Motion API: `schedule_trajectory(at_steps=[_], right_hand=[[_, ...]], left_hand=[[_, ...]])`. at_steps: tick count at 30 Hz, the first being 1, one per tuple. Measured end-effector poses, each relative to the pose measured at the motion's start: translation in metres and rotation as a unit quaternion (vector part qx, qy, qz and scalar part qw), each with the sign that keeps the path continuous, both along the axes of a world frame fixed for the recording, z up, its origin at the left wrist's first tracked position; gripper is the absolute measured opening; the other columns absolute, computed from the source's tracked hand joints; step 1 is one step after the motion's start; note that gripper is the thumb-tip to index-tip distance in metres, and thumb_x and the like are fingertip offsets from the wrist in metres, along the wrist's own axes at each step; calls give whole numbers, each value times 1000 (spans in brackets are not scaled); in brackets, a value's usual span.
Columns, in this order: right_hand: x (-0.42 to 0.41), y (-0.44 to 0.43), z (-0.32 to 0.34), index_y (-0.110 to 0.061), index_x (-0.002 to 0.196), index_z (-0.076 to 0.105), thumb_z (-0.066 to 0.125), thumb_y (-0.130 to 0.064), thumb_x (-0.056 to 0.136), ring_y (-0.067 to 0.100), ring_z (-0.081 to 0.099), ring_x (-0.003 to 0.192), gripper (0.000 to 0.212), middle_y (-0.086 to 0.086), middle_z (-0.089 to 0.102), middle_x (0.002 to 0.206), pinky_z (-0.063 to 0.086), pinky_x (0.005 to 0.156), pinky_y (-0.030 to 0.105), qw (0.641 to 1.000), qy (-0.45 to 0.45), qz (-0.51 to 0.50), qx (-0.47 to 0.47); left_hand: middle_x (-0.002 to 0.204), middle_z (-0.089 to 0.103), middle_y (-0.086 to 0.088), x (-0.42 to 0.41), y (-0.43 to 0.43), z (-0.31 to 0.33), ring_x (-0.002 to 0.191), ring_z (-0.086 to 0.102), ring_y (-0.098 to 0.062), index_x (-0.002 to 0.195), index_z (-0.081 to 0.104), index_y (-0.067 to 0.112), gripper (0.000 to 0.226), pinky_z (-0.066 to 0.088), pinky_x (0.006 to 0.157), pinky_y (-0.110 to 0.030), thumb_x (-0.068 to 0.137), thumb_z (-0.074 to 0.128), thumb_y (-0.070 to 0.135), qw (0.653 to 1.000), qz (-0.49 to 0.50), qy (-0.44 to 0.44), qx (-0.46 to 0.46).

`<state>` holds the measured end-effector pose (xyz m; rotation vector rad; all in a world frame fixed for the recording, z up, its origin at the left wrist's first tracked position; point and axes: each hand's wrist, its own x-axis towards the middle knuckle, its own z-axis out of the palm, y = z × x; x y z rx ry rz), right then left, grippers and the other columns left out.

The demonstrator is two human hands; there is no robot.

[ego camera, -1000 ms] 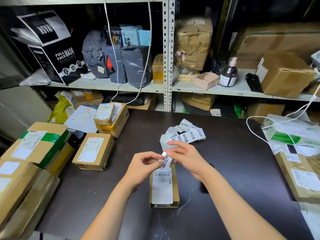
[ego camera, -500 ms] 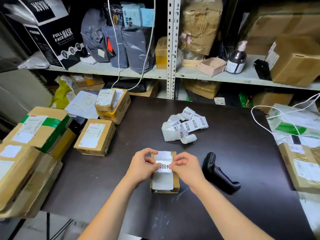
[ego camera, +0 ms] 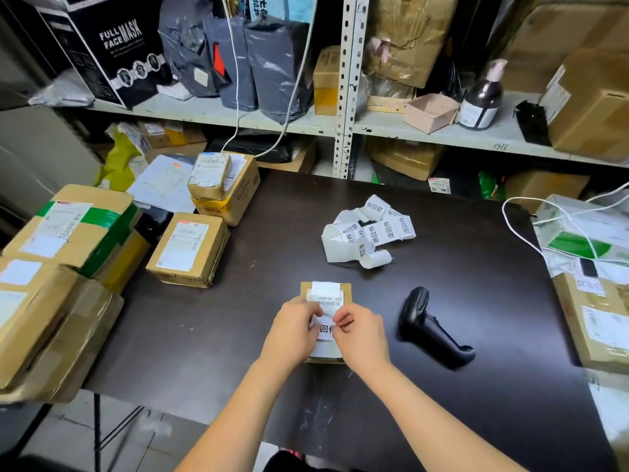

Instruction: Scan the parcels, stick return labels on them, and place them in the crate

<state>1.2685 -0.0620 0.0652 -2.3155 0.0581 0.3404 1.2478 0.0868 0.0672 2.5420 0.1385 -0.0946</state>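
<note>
A small brown parcel (ego camera: 327,289) with a white shipping label lies on the dark table (ego camera: 476,386) near the front middle. A white return label (ego camera: 325,330) with black characters lies across the parcel's near half. My left hand (ego camera: 293,330) pinches the label's left end and my right hand (ego camera: 361,332) pinches its right end, both resting on the parcel. The hands hide the parcel's near part. A black handheld scanner (ego camera: 429,327) lies on the table just right of my right hand. A loose strip of return labels (ego camera: 371,230) sits behind the parcel.
Several cardboard parcels (ego camera: 190,248) are stacked along the table's left side, and more parcels (ego camera: 599,321) lie at the right edge under a white cable (ego camera: 520,233). Shelves (ego camera: 391,126) packed with boxes, grey bags and a bottle stand behind the table.
The label was held up above the parcel, then brought down onto it. Both hands have slid it toward the parcel's near half. The view has tilted down and the scanner has come into sight.
</note>
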Motion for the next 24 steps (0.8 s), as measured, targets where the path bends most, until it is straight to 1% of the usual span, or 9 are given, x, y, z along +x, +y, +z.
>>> schedule_trajectory(at_steps=[3, 5, 9, 12, 15, 18, 20, 22, 24], right_hand=[[-1, 2, 2, -31, 101, 75, 65, -19, 95, 14, 67, 96, 17, -12, 67, 107, 57, 77, 33, 996, -20, 49, -71], [-2, 4, 2, -32, 112, 75, 62, -25, 98, 16, 63, 105, 20, -10, 60, 119, 50, 74, 30, 989, -29, 85, -120], [-2, -5, 0, -39, 118, 72, 65, -43, 96, 12, 59, 101, 23, -12, 44, 110, 46, 72, 29, 981, -32, 108, -157], [-2, -12, -5, -44, 118, 71, 70, -55, 89, 7, 56, 93, 30, -15, 39, 104, 42, 67, 27, 986, -19, 105, -129], [-7, -14, -12, -41, 112, 74, 74, -48, 89, 5, 56, 87, 24, -15, 40, 105, 43, 64, 27, 994, -21, 70, -78], [-9, -18, -20, -33, 103, 77, 77, -34, 90, 5, 60, 82, 14, -14, 48, 108, 55, 72, 32, 1000, -22, 8, 3], [-8, -22, -21, -32, 104, 71, 77, -29, 89, 3, 63, 84, 16, -11, 53, 110, 58, 76, 33, 999, -12, -20, 43], [-6, -25, -20, -36, 110, 62, 77, -27, 89, 1, 65, 85, 28, -14, 56, 111, 58, 72, 29, 997, -2, -21, 71], [-4, -26, -18, -37, 119, 58, 75, -24, 90, -2, 66, 86, 36, -20, 59, 113, 57, 71, 24, 995, 22, -14, 100]], left_hand=[[110, 53, 0, 0, -2, -3, 93, 60, -23, 108, 77, 16, 21, 49, 72, -31, 96, 59, 15, 998, -27, 25, 54], [115, 50, 1, -3, 0, -3, 93, 61, -24, 115, 76, 22, 24, 51, 71, -33, 99, 59, 24, 997, -22, 43, 66], [102, 39, 8, -10, 11, -4, 84, 57, -18, 117, 73, 36, 29, 46, 64, -31, 93, 63, 48, 996, -15, 52, 74], [103, 32, 13, -14, 13, -7, 81, 49, -10, 128, 64, 46, 35, 36, 59, -28, 95, 59, 55, 994, -73, 19, 76], [102, 30, 14, -16, 17, -12, 81, 47, -10, 124, 65, 49, 30, 40, 57, -29, 95, 57, 55, 994, -86, 2, 72], [102, 33, 14, -17, 29, -18, 77, 51, -7, 118, 71, 46, 29, 41, 58, -28, 92, 62, 55, 999, -36, 8, 37], [100, 37, 15, -16, 36, -19, 73, 55, -6, 115, 74, 41, 31, 45, 59, -27, 88, 69, 54, 1000, 9, 0, -8], [100, 46, 17, -16, 38, -19, 70, 61, -7, 123, 70, 36, 44, 52, 65, -26, 82, 77, 50, 996, 61, 2, -66], [104, 54, 18, -15, 36, -20, 77, 65, -6, 136, 61, 29, 62, 53, 71, -26, 79, 80, 46, 988, 107, 22, -106]])
